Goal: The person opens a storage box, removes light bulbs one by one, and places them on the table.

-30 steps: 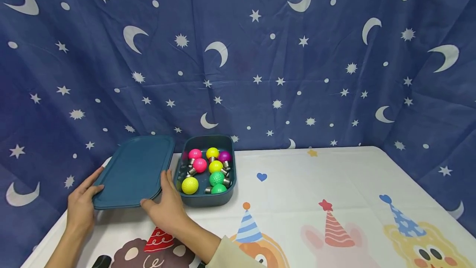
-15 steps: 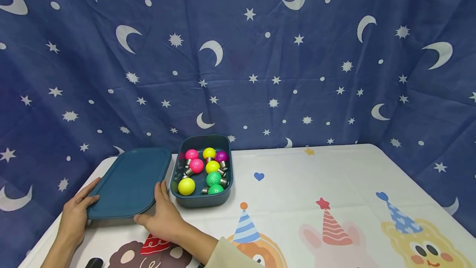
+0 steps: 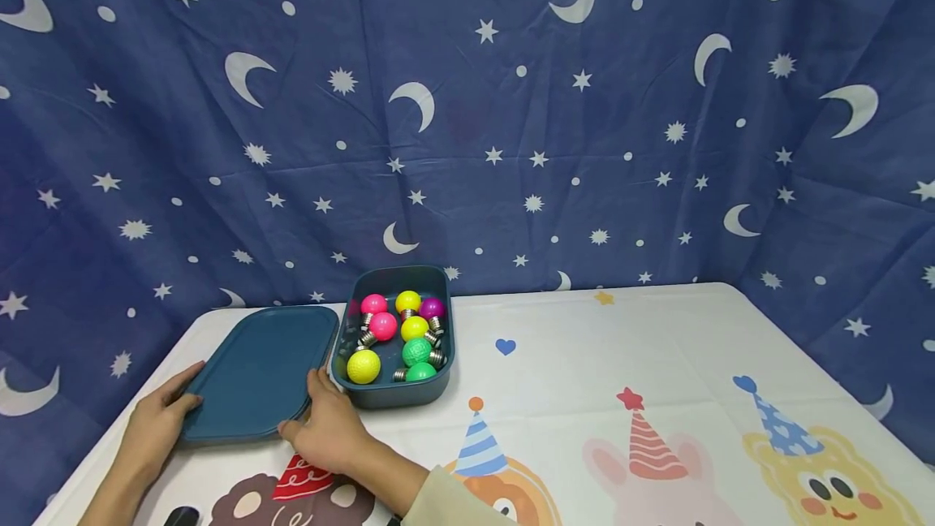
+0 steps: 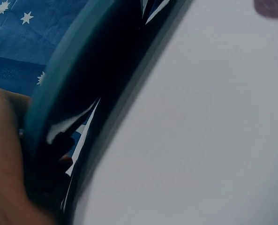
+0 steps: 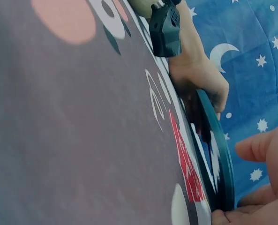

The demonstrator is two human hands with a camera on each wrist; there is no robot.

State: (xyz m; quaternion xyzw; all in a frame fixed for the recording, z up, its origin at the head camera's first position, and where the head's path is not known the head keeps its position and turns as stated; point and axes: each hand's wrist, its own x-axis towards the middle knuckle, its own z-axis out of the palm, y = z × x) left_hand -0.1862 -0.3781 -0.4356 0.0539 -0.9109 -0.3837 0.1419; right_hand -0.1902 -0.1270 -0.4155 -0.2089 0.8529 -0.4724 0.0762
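A dark teal, rounded rectangular lid [image 3: 256, 372] lies low over the left side of the table. My left hand [image 3: 153, 428] pinches its left near side, thumb on top; in the right wrist view that hand's fingers reach under the rim. At the near right corner my right hand [image 3: 332, 424] holds the lid, fingers along the right edge and thumb at the front edge. In the left wrist view the raised lid rim [image 4: 59, 79] shows a dark gap beneath. Right of the lid stands a matching teal box [image 3: 405, 396] holding several coloured light bulbs [image 3: 416, 351] with silver screw bases.
A white cloth [image 3: 555, 380] printed with party-hat animals covers the table. Behind it hangs a dark blue curtain [image 3: 467, 128] with moons and stars. A small black object [image 3: 183, 516] shows at the bottom edge, near the left forearm.
Both hands have lowered the lid toward the table, and it now lies flatter. The view has shifted slightly; the box and its bulbs have stayed in place.
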